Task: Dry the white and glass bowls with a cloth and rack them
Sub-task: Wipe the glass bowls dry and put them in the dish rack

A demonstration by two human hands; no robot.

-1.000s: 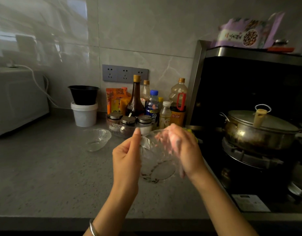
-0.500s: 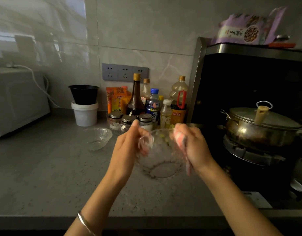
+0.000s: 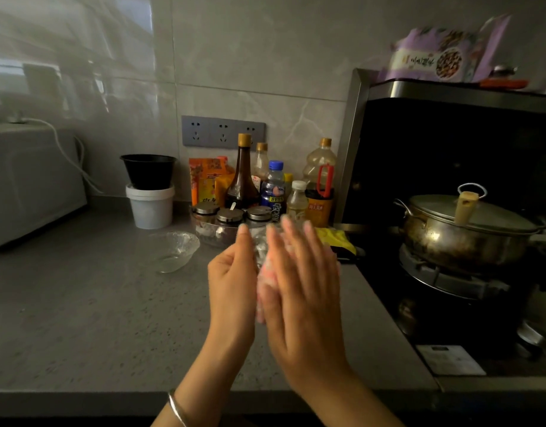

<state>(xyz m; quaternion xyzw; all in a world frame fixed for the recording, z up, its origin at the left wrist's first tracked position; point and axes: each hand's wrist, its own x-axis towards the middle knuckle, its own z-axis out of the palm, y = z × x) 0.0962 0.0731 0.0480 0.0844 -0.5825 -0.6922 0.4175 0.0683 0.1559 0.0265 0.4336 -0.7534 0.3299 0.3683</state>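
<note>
Tipped up since a moment ago, the glass bowl (image 3: 261, 249) now stands on edge between my hands, above the worktop (image 3: 96, 318). My left hand (image 3: 231, 282) grips its rim to steady it, fingers curled behind. My right hand (image 3: 302, 288) lies flat, fingers straight and slightly spread, pressing the pink cloth (image 3: 264, 283) against the glass to wipe it. A second glass bowl (image 3: 174, 251) sits on the worktop to the left.

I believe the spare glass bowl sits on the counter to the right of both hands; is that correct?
Not quite: the head view shows the spare glass bowl on the counter to the left of the left hand and right hand.
</note>
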